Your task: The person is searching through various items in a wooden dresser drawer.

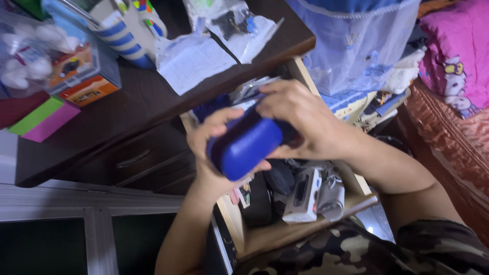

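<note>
A rounded blue case is gripped between both hands above an open wooden drawer. My left hand wraps its lower left end from underneath. At its upper right end, my right hand covers the case with fingers curled over it. The drawer below holds a white device, dark pouches and cables. Part of the case is hidden under my right fingers.
A dark wooden desk carries papers, a striped cup, an orange box and sticky pads. A blue fabric bag stands behind the drawer. A bed with pink bedding lies at right.
</note>
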